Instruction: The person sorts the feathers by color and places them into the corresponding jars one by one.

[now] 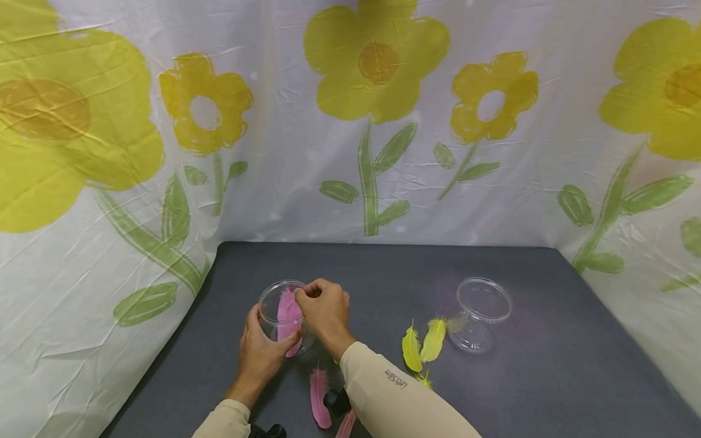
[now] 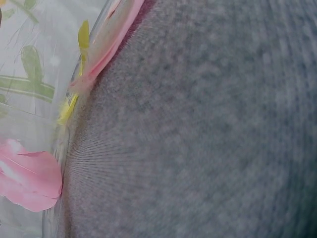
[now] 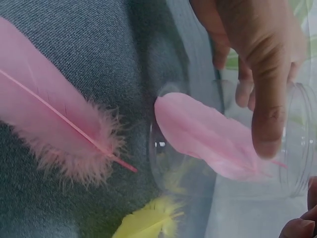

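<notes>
My left hand grips a clear jar at the left of the dark table, its thumb across the near side. Inside the jar a pink feather stands with its quill end toward the rim. At the rim is my right hand, thumb and forefinger brought close together beside the feather's top; I cannot tell whether they hold anything. The right wrist view shows the left thumb over the jar wall, the pink feather within, and right fingertips near the mouth.
A second clear jar stands on the right of the table. Several yellow feathers lie left of it. Loose pink feathers lie near my right forearm. A flower-printed cloth hangs behind the table.
</notes>
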Demonstrator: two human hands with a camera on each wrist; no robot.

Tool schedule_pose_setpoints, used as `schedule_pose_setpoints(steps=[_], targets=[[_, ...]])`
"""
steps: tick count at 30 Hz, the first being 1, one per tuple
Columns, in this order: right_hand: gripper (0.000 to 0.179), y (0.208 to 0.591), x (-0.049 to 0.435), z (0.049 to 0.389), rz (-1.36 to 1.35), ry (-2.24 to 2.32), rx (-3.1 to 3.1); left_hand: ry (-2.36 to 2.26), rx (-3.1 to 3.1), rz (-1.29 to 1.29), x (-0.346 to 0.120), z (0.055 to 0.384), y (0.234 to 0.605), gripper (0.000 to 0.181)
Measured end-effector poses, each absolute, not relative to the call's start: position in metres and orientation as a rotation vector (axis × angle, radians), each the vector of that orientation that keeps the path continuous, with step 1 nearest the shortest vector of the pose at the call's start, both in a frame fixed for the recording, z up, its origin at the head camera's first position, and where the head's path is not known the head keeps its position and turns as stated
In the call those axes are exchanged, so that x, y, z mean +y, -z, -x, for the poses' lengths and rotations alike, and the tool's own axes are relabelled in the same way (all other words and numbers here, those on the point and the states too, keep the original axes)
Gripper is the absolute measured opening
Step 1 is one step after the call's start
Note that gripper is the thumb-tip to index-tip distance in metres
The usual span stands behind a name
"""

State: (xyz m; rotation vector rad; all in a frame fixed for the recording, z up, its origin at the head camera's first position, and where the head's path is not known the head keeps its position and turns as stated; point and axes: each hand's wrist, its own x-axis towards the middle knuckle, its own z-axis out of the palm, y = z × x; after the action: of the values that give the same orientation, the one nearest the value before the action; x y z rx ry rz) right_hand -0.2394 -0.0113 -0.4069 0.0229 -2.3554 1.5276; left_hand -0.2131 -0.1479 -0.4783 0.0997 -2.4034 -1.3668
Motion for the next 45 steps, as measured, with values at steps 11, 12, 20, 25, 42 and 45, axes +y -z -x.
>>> schedule_pose_setpoints(steps=[11, 12, 20, 25, 42, 45], targets=[[0.016, 0.397, 0.004, 0.238, -0.042, -1.563, -2.345, 1.357, -2.399, -0.073, -0.148, 0.213, 0.479, 0.1], [0.016, 0.397, 0.006, 0.238, -0.041, -1.56, -2.351, 1.355, -2.4, -0.072, -0.148, 0.213, 0.479, 0.1], [0.014, 0.395, 0.022, 0.237, -0.031, -1.561, -2.348, 1.364, -2.398, -0.084, -0.147, 0.212, 0.48, 0.099], [0.014, 0.393, 0.032, 0.234, -0.024, -1.53, -2.352, 1.359, -2.4, -0.095, -0.146, 0.212, 0.48, 0.099], [0.011, 0.387, 0.087, 0.22, 0.061, -1.477, -2.33, 1.375, -2.407, -0.106, -0.146, 0.212, 0.481, 0.098], [0.01, 0.386, 0.096, 0.217, 0.089, -1.475, -2.338, 1.382, -2.408, -0.108, -0.146, 0.212, 0.48, 0.099]])
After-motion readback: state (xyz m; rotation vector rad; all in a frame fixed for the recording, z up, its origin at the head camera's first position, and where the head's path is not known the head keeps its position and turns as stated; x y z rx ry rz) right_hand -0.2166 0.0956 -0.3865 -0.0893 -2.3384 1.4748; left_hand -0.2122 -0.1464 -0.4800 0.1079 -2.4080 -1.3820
